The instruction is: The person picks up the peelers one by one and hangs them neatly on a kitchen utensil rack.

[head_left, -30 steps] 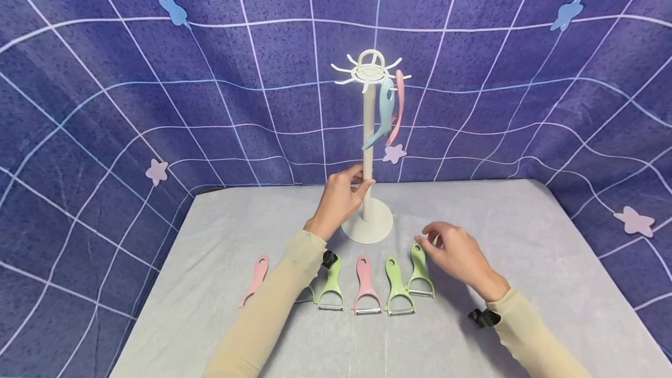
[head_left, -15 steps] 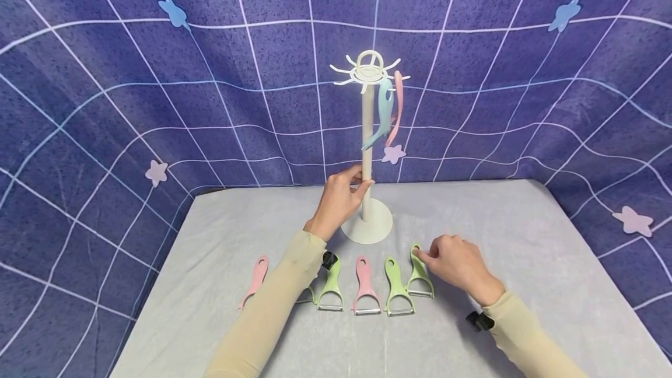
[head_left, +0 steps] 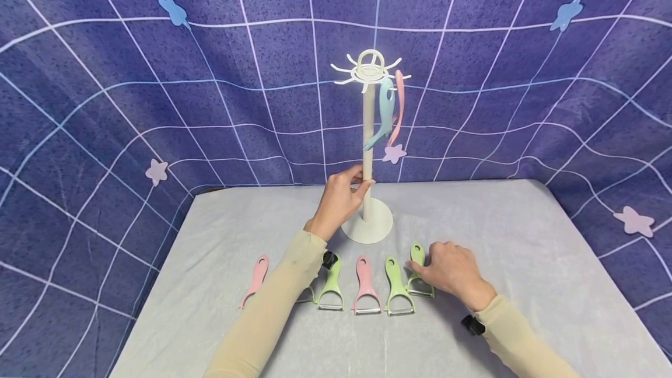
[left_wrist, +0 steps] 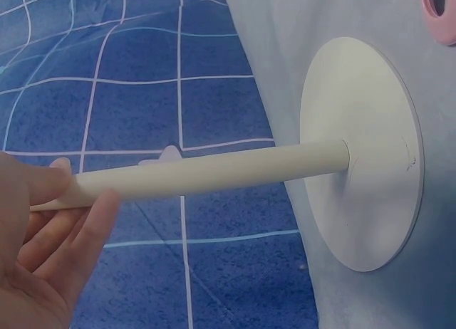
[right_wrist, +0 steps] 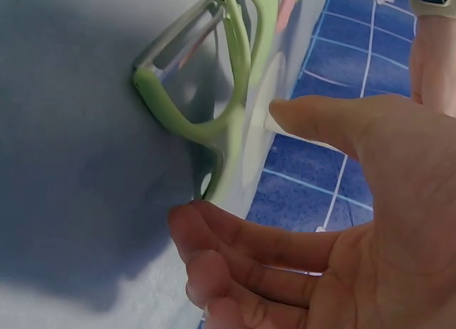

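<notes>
The rightmost green peeler (head_left: 418, 256) lies on the near right part of the surface (head_left: 483, 209), handle end far, blade end near. The right hand (head_left: 452, 268) is positioned at its right side: thumb and fingers are spread apart, with the thumb crossing in front of the handle in the head view. Contact between thumb and handle cannot be told.

Adjacent left, just beside it: the second green peeler (head_left: 394, 277). Next left: a flat pink peeler (head_left: 364, 276), then a third green peeler (head_left: 333, 277). A further peeler is mostly hidden under the left sleeve (head_left: 275, 308). At the far left of the row: the outer pink peeler (head_left: 258, 273), partly covered by the same sleeve.

The cream stand (head_left: 368, 159) is upright beyond the row, its round base (head_left: 379, 231) resting on the surface. The left hand (head_left: 338, 200) pinches the lower post, thumb on the near side. Curved hooks (head_left: 343, 69) radiate from the top. On the right side hang a blue peeler (head_left: 385, 104) and, farther right, a hanging pink peeler (head_left: 401, 98).

A purple-blue curtain (head_left: 262, 104) with grid lines and stars forms the far side
</notes>
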`<state>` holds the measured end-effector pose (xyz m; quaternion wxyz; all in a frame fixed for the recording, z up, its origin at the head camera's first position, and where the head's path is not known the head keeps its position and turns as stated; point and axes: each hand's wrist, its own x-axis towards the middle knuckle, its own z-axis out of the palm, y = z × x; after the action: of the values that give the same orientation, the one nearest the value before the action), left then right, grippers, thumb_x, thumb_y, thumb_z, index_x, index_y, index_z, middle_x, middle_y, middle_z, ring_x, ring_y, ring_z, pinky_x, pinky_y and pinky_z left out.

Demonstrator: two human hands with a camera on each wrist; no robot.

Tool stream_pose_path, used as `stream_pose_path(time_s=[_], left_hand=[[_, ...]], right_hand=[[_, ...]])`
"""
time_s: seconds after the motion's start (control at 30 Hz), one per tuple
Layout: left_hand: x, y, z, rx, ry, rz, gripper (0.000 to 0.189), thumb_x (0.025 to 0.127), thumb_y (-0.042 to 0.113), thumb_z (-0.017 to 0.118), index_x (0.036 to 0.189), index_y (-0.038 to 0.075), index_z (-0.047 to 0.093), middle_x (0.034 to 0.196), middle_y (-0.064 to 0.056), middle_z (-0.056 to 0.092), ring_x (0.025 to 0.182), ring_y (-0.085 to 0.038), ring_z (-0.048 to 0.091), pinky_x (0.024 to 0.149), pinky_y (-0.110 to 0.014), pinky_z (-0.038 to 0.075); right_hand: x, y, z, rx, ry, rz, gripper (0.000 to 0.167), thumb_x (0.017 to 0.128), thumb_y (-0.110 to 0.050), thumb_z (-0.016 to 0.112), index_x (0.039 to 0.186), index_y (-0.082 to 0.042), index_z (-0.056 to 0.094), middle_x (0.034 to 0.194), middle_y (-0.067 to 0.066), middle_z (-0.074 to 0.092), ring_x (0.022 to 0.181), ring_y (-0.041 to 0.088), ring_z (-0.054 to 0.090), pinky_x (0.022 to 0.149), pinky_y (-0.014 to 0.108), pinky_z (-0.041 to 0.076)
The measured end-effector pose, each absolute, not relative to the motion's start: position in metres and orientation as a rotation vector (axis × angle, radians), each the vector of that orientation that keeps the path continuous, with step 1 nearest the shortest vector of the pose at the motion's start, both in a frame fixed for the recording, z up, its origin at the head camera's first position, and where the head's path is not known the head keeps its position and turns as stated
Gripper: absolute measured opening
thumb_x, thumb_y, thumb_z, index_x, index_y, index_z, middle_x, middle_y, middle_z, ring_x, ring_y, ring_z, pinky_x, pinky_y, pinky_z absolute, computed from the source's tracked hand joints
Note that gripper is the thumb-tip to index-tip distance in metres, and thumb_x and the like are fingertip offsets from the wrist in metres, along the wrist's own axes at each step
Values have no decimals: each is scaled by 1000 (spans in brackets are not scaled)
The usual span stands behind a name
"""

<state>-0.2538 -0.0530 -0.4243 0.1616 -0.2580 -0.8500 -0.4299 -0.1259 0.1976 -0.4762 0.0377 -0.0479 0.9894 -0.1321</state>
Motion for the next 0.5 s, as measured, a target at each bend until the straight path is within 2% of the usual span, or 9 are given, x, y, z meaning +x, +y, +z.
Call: stream_pose_path(time_s=[0.13, 0.33, 0.5], left_hand=[[-254, -53, -425, -729, -2431, -1225, 18, 103, 17, 76, 114, 3, 74, 105, -13, 80, 100, -26, 79, 78, -22, 66], [-253, -53, -425, -734, -2428, -1233, 19, 103, 16, 76, 115, 2, 73, 106, -14, 80, 100, -27, 79, 78, -23, 66], [-254, -52, -427, -733, -2414, -1248, 19, 102, 15, 76, 116, 1, 73, 105, -15, 80, 100, -28, 80, 78, -24, 66]], right_hand=[[-126, 193, -479, -166, 3040, -424, 57, 88, -57, 80, 57, -18, 51, 60, 3, 54, 56, 25, 57, 54, 50, 54], [-125, 190, -481, -191, 3049, -465, 57, 87, -44, 84, 56, -19, 44, 56, -1, 45, 53, 21, 49, 50, 44, 50], [-125, 188, -483, -190, 3049, -482, 55, 87, -41, 84, 57, -19, 43, 56, -2, 43, 53, 20, 47, 49, 43, 48]])
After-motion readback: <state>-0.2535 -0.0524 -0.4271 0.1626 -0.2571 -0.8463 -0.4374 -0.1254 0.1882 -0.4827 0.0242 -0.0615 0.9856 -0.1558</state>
